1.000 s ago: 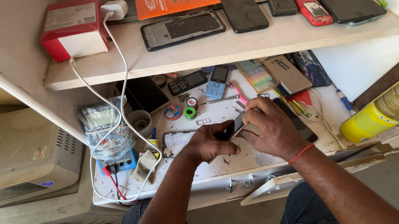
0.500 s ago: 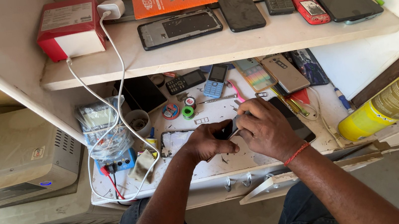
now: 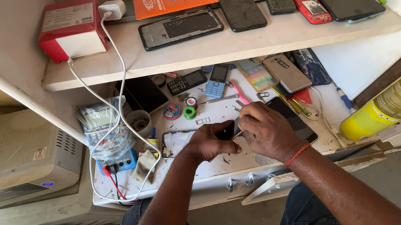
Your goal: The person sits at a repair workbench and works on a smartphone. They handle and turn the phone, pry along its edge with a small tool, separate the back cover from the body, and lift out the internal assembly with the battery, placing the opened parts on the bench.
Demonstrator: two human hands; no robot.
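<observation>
My left hand [image 3: 211, 142] presses down on the right end of an opened phone [image 3: 175, 143] lying flat on the white worktop [image 3: 227, 167]. My right hand [image 3: 269, 132] pinches a thin metal tool [image 3: 236, 134], whose tip points into the dark part between the two hands. A black phone [image 3: 296, 119] lies face up under the right hand and is partly hidden by it. A red thread circles my right wrist. What the tool tip touches is hidden by the fingers.
Several phones, a red box [image 3: 71, 27] with a white charger [image 3: 112, 9] and an orange packet lie on the shelf [image 3: 213, 50] above. A yellow spray can [image 3: 386, 105] lies at the right. At the left stand a blue device [image 3: 118, 162] and a grey box [image 3: 19, 158].
Both hands stay at the same spot over the opened phone. Only the fingers and the camera have shifted slightly.
</observation>
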